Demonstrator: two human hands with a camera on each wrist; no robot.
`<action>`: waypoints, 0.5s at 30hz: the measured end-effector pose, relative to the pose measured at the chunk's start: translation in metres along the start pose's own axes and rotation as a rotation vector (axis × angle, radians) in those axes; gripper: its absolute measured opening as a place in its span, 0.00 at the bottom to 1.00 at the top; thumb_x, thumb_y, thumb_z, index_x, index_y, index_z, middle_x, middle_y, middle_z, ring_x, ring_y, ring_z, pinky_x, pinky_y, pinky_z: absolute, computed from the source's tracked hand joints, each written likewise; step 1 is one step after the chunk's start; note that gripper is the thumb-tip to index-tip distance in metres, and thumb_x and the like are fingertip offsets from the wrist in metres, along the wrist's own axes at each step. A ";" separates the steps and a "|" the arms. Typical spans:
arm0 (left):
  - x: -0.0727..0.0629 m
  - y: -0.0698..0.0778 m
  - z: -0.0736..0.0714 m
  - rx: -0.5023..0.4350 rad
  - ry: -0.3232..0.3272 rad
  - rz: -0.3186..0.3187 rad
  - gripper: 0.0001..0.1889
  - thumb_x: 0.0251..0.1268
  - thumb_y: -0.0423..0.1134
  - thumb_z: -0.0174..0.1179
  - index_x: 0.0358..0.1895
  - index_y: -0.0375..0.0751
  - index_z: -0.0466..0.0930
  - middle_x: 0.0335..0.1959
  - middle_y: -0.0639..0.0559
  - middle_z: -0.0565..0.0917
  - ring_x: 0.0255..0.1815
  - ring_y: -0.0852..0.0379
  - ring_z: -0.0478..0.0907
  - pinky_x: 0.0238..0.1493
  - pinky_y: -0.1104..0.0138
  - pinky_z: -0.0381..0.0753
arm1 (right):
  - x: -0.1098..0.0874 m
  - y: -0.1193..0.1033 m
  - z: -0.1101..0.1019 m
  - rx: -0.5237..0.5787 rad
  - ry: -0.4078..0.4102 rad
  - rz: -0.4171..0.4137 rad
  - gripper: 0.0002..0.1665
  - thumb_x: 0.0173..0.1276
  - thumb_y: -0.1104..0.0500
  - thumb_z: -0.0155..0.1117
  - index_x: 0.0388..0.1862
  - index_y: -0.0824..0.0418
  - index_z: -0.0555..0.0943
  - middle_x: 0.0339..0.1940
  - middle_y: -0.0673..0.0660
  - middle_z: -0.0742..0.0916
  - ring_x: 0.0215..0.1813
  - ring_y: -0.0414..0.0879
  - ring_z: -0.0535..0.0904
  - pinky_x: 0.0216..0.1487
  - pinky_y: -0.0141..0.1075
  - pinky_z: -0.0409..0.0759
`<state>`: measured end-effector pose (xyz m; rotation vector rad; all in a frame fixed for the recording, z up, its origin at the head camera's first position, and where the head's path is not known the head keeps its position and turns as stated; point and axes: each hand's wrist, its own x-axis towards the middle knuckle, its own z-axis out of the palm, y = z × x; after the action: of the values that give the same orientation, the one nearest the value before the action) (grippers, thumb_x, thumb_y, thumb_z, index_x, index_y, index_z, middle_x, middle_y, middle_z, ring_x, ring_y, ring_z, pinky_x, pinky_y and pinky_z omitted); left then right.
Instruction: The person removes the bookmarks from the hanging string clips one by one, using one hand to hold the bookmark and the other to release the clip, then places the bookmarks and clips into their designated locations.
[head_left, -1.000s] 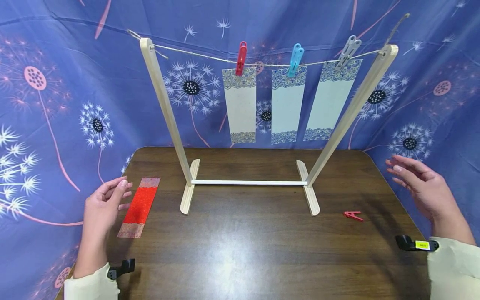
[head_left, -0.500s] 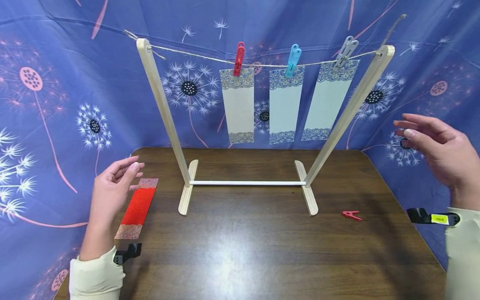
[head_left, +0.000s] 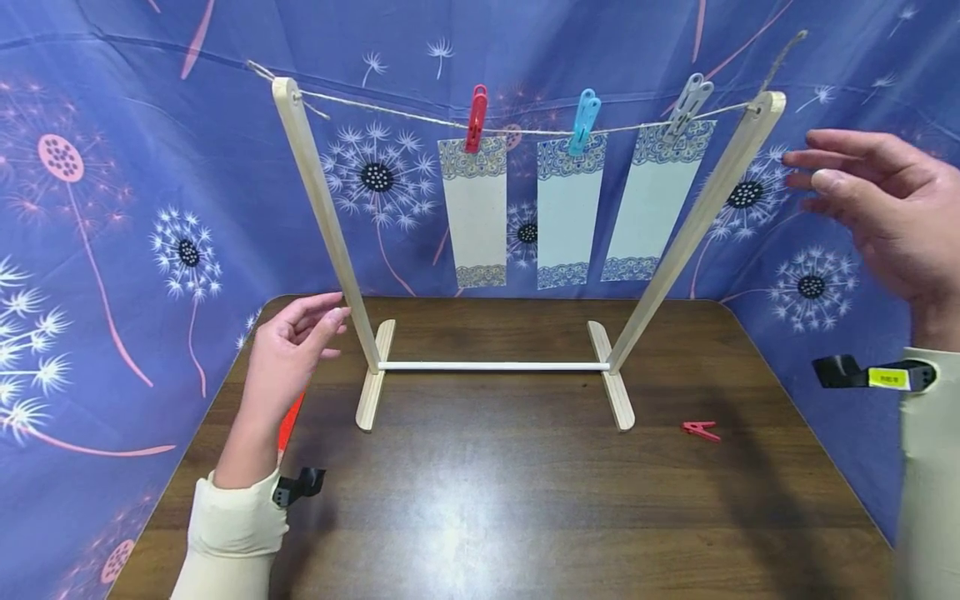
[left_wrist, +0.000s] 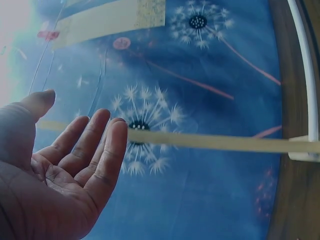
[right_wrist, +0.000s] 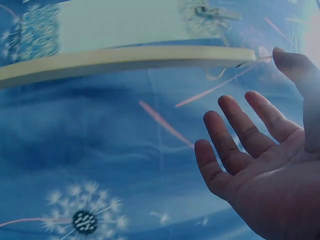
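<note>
My left hand [head_left: 288, 350] hovers beside the left post of a wooden drying rack [head_left: 322, 200], fingers loosely bent and holding nothing. It hides most of a red paper strip [head_left: 288, 423] on the table. Out to the right, my right hand [head_left: 892, 200] is raised beyond the right post, its fingers relaxed and spread, also holding nothing. Across the rack's top runs a twine line [head_left: 390, 108]. Three white patterned paper strips hang from it, held by a red clothespin [head_left: 476, 119], a blue clothespin [head_left: 584, 122] and a grey clothespin [head_left: 687, 107].
A small red clothespin [head_left: 701, 430] lies on the brown table [head_left: 480, 500] at the right. A white crossbar [head_left: 495, 366] joins the rack's two wooden feet. Behind the table hangs a blue dandelion-print cloth [head_left: 225, 167].
My left hand has moved right and slightly up, from beside the red strip toward the left post. My right hand has risen well above the table. The hanging strips keep their places.
</note>
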<state>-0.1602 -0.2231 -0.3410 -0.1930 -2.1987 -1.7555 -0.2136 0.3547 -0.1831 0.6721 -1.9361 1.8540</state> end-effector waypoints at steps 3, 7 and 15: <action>0.004 0.001 0.008 -0.032 -0.018 0.008 0.21 0.77 0.43 0.63 0.64 0.32 0.79 0.53 0.46 0.88 0.48 0.58 0.85 0.40 0.67 0.89 | 0.012 -0.007 0.005 -0.042 0.006 -0.015 0.24 0.75 0.75 0.59 0.69 0.71 0.76 0.59 0.58 0.86 0.59 0.47 0.82 0.55 0.22 0.75; 0.010 0.002 0.019 -0.046 -0.046 0.008 0.20 0.76 0.43 0.63 0.64 0.36 0.80 0.54 0.46 0.87 0.48 0.56 0.86 0.40 0.66 0.89 | 0.026 -0.015 0.008 -0.067 0.005 -0.034 0.25 0.75 0.74 0.60 0.69 0.68 0.76 0.61 0.58 0.85 0.60 0.48 0.81 0.55 0.22 0.74; 0.019 0.001 0.040 -0.060 -0.103 -0.018 0.21 0.75 0.42 0.64 0.66 0.38 0.78 0.56 0.44 0.85 0.48 0.60 0.85 0.39 0.67 0.88 | 0.049 -0.031 0.021 -0.078 0.018 -0.050 0.25 0.74 0.73 0.61 0.69 0.66 0.77 0.64 0.60 0.83 0.63 0.51 0.78 0.59 0.23 0.75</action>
<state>-0.1838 -0.1862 -0.3415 -0.2835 -2.2261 -1.8618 -0.2348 0.3291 -0.1310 0.6709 -1.9510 1.7396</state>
